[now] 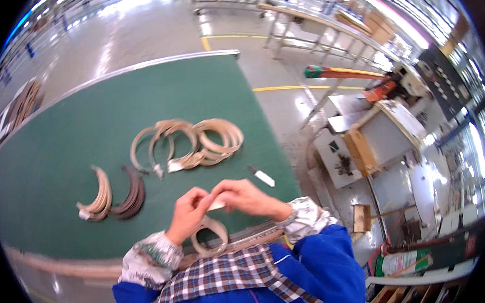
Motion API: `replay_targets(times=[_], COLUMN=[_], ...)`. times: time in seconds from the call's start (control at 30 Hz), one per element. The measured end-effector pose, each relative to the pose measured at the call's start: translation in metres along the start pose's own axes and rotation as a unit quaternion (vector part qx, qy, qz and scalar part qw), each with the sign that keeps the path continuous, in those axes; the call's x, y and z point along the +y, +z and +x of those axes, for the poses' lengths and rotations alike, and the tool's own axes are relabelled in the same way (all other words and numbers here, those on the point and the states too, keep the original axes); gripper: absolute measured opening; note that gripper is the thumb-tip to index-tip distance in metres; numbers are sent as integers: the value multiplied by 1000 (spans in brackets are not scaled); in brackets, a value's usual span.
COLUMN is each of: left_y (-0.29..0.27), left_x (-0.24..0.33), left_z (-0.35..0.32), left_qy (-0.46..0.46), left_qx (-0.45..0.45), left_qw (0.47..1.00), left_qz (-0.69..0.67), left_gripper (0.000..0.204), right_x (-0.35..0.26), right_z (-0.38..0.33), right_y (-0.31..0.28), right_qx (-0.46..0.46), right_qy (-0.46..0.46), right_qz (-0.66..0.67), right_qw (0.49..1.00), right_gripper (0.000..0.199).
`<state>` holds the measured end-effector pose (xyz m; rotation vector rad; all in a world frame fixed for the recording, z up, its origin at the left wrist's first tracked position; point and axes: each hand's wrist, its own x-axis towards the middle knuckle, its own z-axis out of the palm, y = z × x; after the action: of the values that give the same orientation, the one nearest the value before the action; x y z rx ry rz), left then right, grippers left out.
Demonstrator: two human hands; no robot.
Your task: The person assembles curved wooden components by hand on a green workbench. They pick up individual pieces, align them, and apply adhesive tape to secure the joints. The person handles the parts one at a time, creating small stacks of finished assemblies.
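Note:
Both my hands meet above the near edge of the green table. My left hand is closed, its fingertips pinched at the top of a beige strip coil wound into a ring. From the right, my right hand reaches across with fingers bent and closed, its tips touching the left fingers. A small pale piece shows between the hands, just above the ring; whether it is a label or the strip's end I cannot tell. Fingers partly hide the coil's upper part.
Several beige ring coils lie overlapping beyond my hands. To the left sit a beige curved bundle and a dark brown one. A white-bodied tool with a dark tip rests at right. An open box stands beyond the table.

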<state>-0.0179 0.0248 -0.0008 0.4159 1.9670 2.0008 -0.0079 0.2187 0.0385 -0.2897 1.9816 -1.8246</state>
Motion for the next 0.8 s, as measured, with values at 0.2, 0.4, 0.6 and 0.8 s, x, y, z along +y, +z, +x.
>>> replay_targets(times=[0.2, 0.4, 0.6, 0.8], left_y=[2, 9, 12, -1], left_x=[8, -5, 1, 11], left_z=[-3, 0, -13, -7], left_qy=[39, -80, -128, -58], left_qx=[-82, -139, -246, -196], left_qw=[994, 984, 948, 971], left_qz=[-67, -81, -157, -125], left_gripper=[21, 35, 39, 27], right_x=[-13, -35, -27, -42], right_z=[2, -23, -28, -26], right_y=[-21, -84, -83, -47], right_qx=[119, 335, 345, 261], right_qy=[-97, -167, -219, -292], right_qz=[114, 377, 380, 134], right_qw=[982, 848, 830, 910], right_gripper=[11, 7, 10, 39])
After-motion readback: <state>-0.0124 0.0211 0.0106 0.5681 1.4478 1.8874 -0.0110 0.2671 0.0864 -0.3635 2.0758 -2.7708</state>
